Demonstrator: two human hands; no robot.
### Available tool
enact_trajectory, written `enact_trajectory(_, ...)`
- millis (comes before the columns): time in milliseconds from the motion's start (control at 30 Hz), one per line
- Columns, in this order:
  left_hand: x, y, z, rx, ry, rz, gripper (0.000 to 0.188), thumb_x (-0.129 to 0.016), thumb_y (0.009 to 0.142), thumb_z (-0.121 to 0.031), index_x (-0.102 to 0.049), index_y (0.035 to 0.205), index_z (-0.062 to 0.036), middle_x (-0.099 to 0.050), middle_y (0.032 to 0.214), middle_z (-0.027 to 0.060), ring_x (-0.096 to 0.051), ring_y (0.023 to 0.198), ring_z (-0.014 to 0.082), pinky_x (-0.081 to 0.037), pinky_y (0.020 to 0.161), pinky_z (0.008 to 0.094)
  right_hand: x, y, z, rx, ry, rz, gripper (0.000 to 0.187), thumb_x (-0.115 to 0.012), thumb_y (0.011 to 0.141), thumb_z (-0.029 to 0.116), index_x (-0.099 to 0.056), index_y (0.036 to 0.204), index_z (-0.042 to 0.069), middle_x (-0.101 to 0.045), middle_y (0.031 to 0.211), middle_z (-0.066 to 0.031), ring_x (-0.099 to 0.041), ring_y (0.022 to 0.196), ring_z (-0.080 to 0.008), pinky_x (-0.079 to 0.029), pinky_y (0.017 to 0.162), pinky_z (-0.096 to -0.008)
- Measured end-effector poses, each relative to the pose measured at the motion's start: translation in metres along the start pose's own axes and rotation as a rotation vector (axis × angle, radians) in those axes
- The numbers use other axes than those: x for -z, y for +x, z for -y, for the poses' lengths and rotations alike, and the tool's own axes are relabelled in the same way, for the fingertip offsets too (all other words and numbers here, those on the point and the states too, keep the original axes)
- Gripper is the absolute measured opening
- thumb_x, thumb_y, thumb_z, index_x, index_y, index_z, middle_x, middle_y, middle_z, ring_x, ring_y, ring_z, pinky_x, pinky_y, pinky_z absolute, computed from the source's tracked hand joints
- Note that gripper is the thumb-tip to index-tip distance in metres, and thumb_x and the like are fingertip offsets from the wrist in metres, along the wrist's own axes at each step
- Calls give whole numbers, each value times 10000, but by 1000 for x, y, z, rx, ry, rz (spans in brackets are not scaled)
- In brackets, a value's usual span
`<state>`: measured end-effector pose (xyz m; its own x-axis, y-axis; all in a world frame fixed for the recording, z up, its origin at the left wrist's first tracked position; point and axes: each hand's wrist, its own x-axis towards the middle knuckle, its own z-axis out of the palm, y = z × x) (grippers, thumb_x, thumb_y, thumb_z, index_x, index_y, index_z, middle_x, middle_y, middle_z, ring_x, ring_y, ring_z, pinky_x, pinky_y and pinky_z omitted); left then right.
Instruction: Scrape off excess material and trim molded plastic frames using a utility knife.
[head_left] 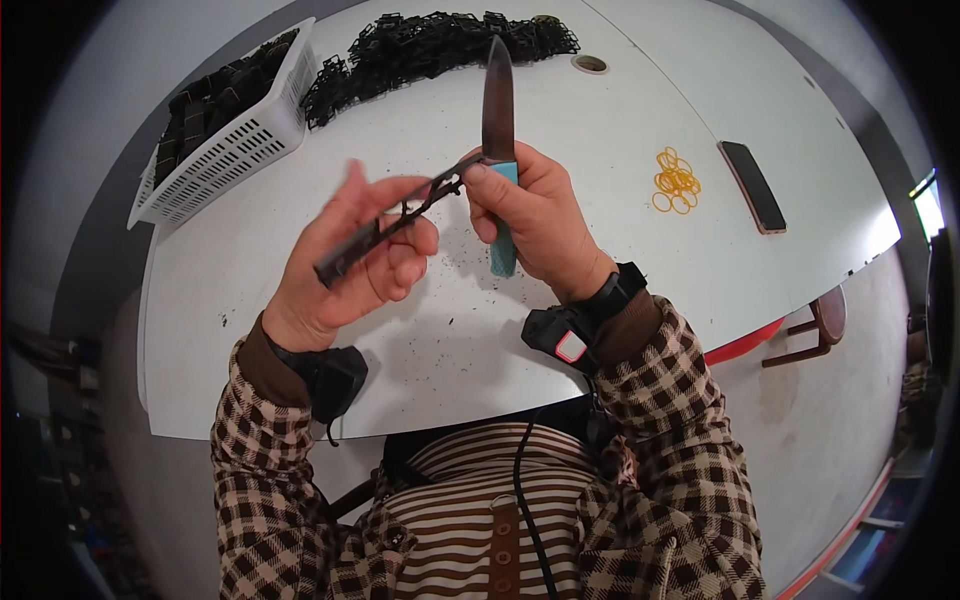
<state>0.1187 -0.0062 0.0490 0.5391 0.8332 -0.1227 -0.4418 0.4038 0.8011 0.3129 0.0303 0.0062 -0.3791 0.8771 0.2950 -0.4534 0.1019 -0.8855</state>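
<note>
Left hand: your left hand [345, 255] is pinched around a thin black plastic strip [390, 222], held up over the worktop [620, 150].
Right hand: your right hand [535, 215] is wrapped tight on a knife [498, 110] with a teal handle, blade pointing away from you.
Contact: the blade base meets the strip's far end.
Behind: white basket [250, 130] at left, pile of black parts [430, 45] beside it.
Right side: yellow rubber bands [676, 182], with a dark phone [752, 185] close by.

black plastic frame piece [395, 222] held tilted, teal-handled knife [499, 120] upright, blade touching it
</note>
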Motion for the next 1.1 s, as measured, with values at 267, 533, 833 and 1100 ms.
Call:
enact_trajectory(267, 8, 16, 18, -529, 388, -187, 291, -523, 901, -214, -508, 1083, 12, -603, 861, 53, -579, 672, 122, -474, 593, 229, -2, 5, -5, -283, 331, -78, 177, -501, 911, 200, -491, 924, 24, -511, 649, -15, -470, 500, -91, -395, 465, -231)
enact_trajectory(533, 40, 7, -1, -779, 673, -519, 122, -596, 850, -72, -574, 922, 24, -601, 827, 33, -590, 741, 108, -489, 682, 232, -29, 21, -12, -287, 88, -148, 242, -467, 921, 192, -480, 1064, -3, -501, 669, -10, -475, 562, -92, -413, 515, -231)
enact_trajectory(833, 81, -8, -19, -885, 772, -627, 122, -598, 848, -63, -570, 902, 43, -598, 829, 38, -587, 743, 104, -488, 700, 231, -39, 20, -32, 156, -895, 100, 441, -440, 856, 2, -398, 1290, 68, -484, 656, -60, -477, 552, -162, -432, 534, -278)
enact_trajectory(1100, 93, -3, -10, -934, 1074, -648, 89, -614, 821, -23, -582, 855, 52, -590, 797, 57, -592, 720, 115, -478, 647, 214, -37, 19, -36, 187, -1441, 201, 614, -478, 778, -32, -361, 1349, 163, -484, 630, -108, -488, 542, -265, -436, 534, -364)
